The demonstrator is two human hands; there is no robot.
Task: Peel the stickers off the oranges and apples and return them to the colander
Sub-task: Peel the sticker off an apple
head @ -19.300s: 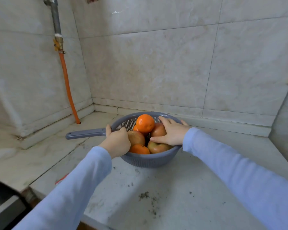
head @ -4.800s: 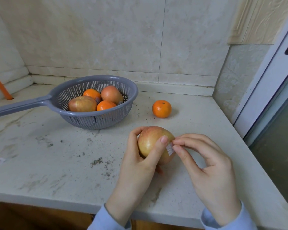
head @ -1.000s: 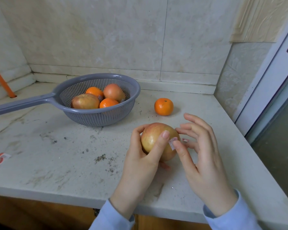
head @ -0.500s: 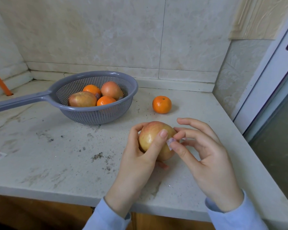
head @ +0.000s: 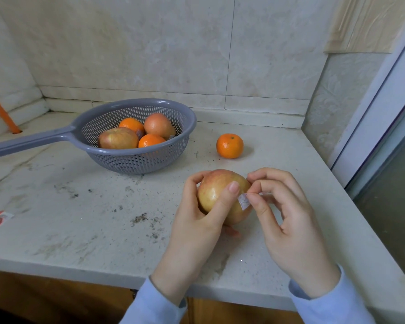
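While left hand (head: pixel 195 222) grips apple (head: pixel 215 194), right hand (head: pixel 289 220) pinched on sticker (head: pixel 243 201).

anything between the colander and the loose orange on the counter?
Nothing: the head view shows only bare, speckled counter between the colander and the orange.

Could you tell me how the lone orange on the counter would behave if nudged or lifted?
The small round orange mandarin would probably roll if nudged: it rests free on the flat pale stone counter. It looks small, so likely light; its dimpled peel should grip well.
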